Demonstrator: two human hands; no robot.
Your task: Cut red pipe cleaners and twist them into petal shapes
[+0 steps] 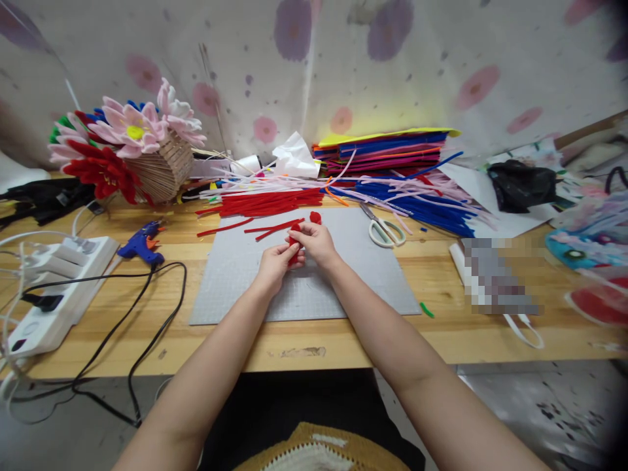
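Observation:
Over the grey cutting mat (235, 288), my left hand (277, 265) and my right hand (318, 243) meet with their fingers closed on one red pipe cleaner piece (294, 241). It looks bent or folded, though the fingers cover much of it. Just behind my right hand lies a small curled red piece (315, 217). Several loose red pipe cleaners (275, 229) rest on the mat's far edge beyond my hands. To the right, scissors (385, 230) with pale handles lie across the mat's upper right corner.
Bundles of red stems (269, 203) and blue stems (436, 209) line the back. At left are a basket of fuzzy flowers (132, 140), a blue glue gun (141, 243) with its looping cable, and a white power strip (69, 294). A blurred device (495, 278) sits right.

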